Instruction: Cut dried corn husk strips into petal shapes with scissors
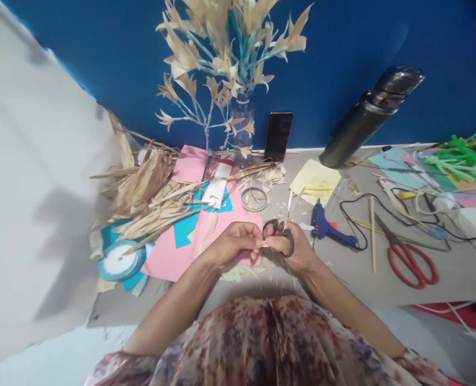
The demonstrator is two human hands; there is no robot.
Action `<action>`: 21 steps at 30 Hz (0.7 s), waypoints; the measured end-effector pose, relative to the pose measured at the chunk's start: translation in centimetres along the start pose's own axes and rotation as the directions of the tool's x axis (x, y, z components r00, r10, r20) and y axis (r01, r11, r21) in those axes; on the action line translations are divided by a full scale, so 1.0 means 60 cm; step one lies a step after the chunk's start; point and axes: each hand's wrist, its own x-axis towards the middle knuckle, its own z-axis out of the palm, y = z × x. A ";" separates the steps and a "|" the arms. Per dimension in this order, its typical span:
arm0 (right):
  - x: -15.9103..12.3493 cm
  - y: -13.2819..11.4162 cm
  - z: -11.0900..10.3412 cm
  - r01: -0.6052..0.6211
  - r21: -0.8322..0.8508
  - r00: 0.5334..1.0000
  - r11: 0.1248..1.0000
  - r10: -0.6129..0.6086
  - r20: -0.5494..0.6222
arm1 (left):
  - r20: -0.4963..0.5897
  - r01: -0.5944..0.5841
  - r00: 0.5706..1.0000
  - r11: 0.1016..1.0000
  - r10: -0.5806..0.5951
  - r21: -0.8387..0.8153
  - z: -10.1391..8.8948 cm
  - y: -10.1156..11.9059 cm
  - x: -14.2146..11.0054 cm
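Note:
My left hand [235, 242] is closed in a pinch at the table's near side. A small pale piece [265, 243], like a bit of dried husk, sits between its fingertips and those of my right hand [298, 249]. Black-handled scissors [288, 242] hang on my right hand's fingers, their blades pointing away from me toward a yellow paper [316, 179]. Beneath my hands lie pink paper sheets [169, 254] and scattered pale scraps. A roll of tape [254, 199] rests just beyond my left hand. Right of my right hand is a blue glue gun [328, 228].
Dried husks [145, 187] pile up on the left near a blue ribbon spool [121, 260]. Husk flowers [222, 59] stand in a clear bottle [243, 128] by a propped phone [279, 136]. A dark flask [372, 118], red-handled scissors [413, 262] and a black cable [386, 202] occupy the right.

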 end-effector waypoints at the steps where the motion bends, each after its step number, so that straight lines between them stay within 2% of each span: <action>1: 0.001 -0.001 -0.001 -0.029 0.064 0.999 0.998 0.027 0.028 | 0.028 0.010 1.000 1.000 -0.010 -0.007 -0.001 0.000 0.000; 3: 0.003 -0.003 -0.003 -0.099 0.197 0.992 0.975 0.081 0.096 | 0.060 0.010 0.998 1.000 -0.008 -0.026 -0.005 0.001 -0.001; 5: 0.003 -0.006 -0.006 -0.113 0.254 0.990 0.960 0.088 0.109 | 0.058 -0.007 0.998 0.999 0.009 -0.043 -0.008 0.002 -0.001; 9: 0.001 -0.005 -0.007 0.051 0.090 0.999 0.995 -0.052 0.013 | 0.034 -0.017 0.999 0.999 0.019 -0.041 -0.009 0.003 0.000; 12: -0.001 -0.001 -0.004 0.013 -0.052 1.000 0.999 -0.012 0.012 | 0.003 -0.021 1.000 1.000 0.021 -0.016 -0.006 0.001 0.001; 14: -0.002 0.000 -0.003 -0.026 -0.069 1.000 0.997 0.026 0.001 | 0.008 -0.002 1.000 1.000 0.002 -0.005 -0.004 0.001 0.000; 17: 0.000 -0.001 -0.002 -0.044 0.039 0.999 0.998 0.043 0.023 | 0.052 0.025 0.998 1.000 -0.025 0.001 -0.003 0.000 -0.002; 21: 0.004 -0.003 -0.010 -0.103 0.226 0.991 0.969 0.079 0.111 | 0.091 0.015 0.996 0.999 -0.012 -0.037 -0.004 0.000 -0.005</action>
